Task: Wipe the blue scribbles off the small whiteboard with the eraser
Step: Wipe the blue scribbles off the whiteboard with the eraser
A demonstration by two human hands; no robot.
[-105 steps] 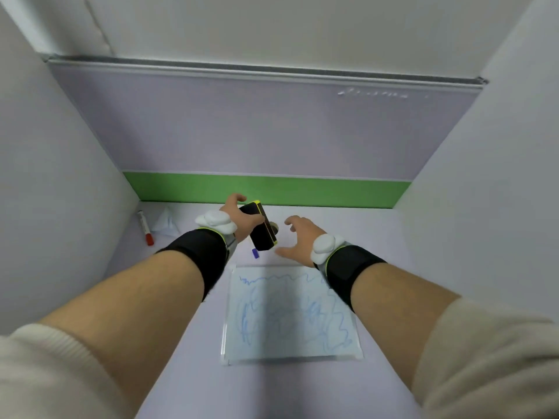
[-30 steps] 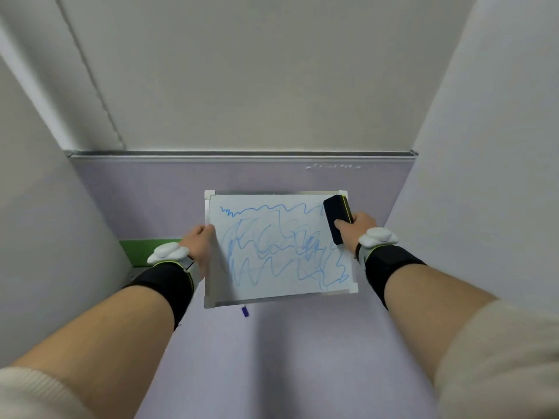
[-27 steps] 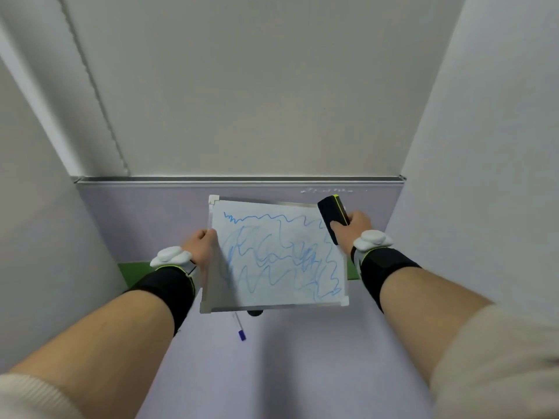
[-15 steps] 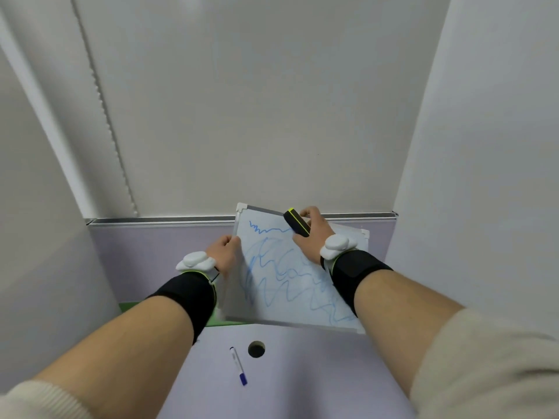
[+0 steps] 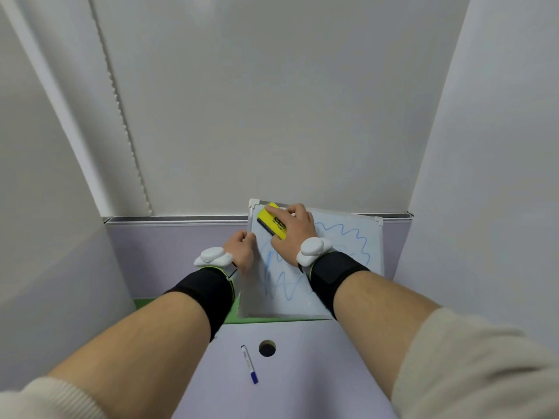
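Observation:
The small whiteboard (image 5: 348, 255) is held up off the desk, tilted toward me, with blue scribbles across its middle and right. My left hand (image 5: 242, 251) grips its left edge. My right hand (image 5: 292, 234) presses the yellow-and-black eraser (image 5: 272, 220) flat against the board's top left corner. The strip of board around the eraser looks free of ink. My right forearm hides part of the board's lower right.
A blue-capped marker (image 5: 249, 364) lies on the lilac desk (image 5: 302, 373) beside a round cable hole (image 5: 267, 348). Grey partition walls close in on the left, right and back, with a green strip (image 5: 272, 320) at the desk's far edge.
The board was lifted off the desk and the eraser passed to my right hand. Over the last second the eraser slid from the board's right top to its left top corner, and the camera tilted up.

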